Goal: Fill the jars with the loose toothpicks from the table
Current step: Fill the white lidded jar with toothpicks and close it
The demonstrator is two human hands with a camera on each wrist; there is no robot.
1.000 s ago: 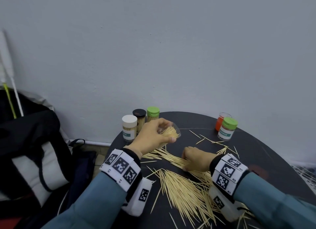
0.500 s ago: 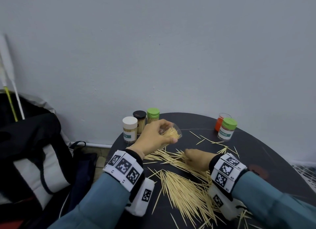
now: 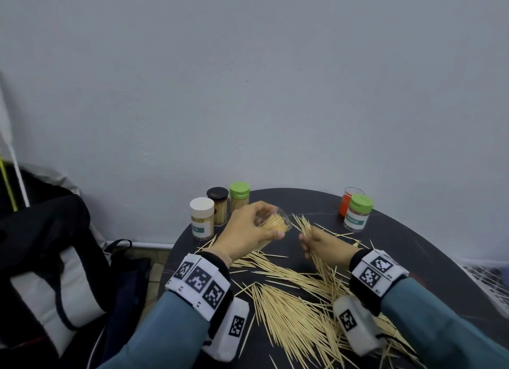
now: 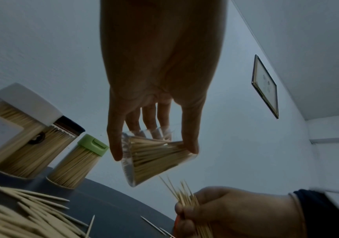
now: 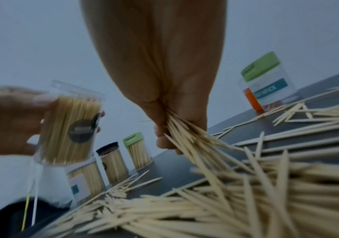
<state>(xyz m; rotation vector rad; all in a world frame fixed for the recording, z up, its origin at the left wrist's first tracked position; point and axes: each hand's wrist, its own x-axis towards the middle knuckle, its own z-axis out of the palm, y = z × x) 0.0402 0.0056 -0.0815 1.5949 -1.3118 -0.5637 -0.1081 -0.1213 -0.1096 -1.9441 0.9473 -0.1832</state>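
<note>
My left hand (image 3: 249, 232) grips a clear open jar (image 3: 275, 223) partly filled with toothpicks, tilted with its mouth toward the right; the same jar (image 4: 154, 159) shows in the left wrist view, and the jar (image 5: 68, 128) in the right wrist view too. My right hand (image 3: 316, 243) holds a bunch of toothpicks (image 3: 304, 225) lifted off the table, tips pointing up toward the jar mouth, a short gap away. The bunch (image 5: 187, 135) fans out below my fist. A large heap of loose toothpicks (image 3: 297, 308) covers the dark round table (image 3: 440, 258) near me.
Three capped jars stand at the table's back left: white lid (image 3: 202, 218), black lid (image 3: 218, 207), green lid (image 3: 239, 200). At the back right stand a green-lidded jar (image 3: 357, 213) and an orange lid (image 3: 345, 203). A black and white bag (image 3: 46, 264) sits left of the table.
My right hand has risen from the pile with a bunch of toothpicks and moved up toward the jar mouth. The left hand has kept the jar nearly still.
</note>
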